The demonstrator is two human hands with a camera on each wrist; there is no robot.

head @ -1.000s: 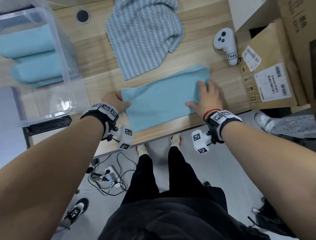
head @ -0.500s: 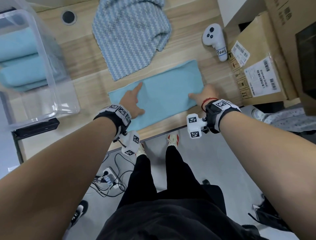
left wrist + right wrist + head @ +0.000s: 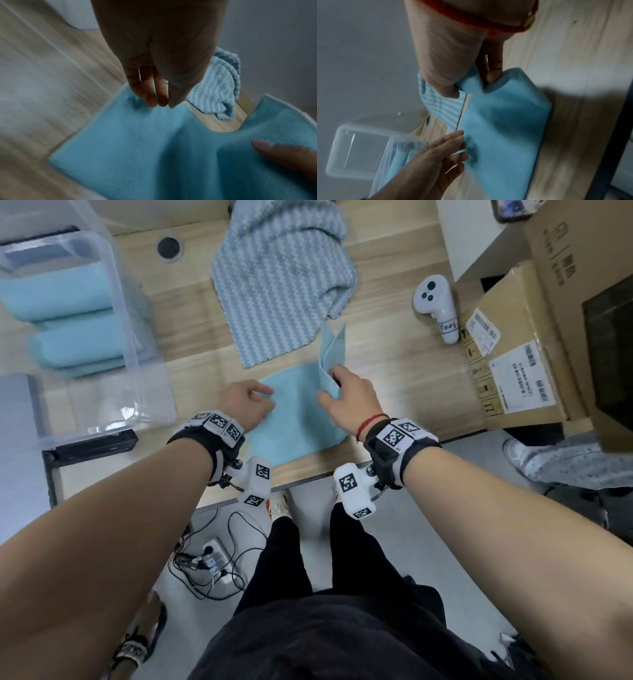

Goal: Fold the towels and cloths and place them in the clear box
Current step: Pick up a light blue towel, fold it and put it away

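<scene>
Half-lifted now: right hand (image 3: 349, 398) fingers (image 3: 493, 73) pinching blue cloth (image 3: 301, 419) edge up toward 12 o'clock; left hand (image 3: 245, 405) pressing, fingers maybe loosely together. Next fold starting.

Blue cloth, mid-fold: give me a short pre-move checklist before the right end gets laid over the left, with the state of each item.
1. Right hand pinches the raised end of the blue cloth: ok.
2. Left hand presses the cloth's left part flat on the table: ok.
3. Raised edges lined up: not ok, two layers splay apart at the top.
4. Striped towel apart from the fold: not ok, its near edge meets the cloth.
5. Clear box has free room: ok, its near part is bare.
</scene>
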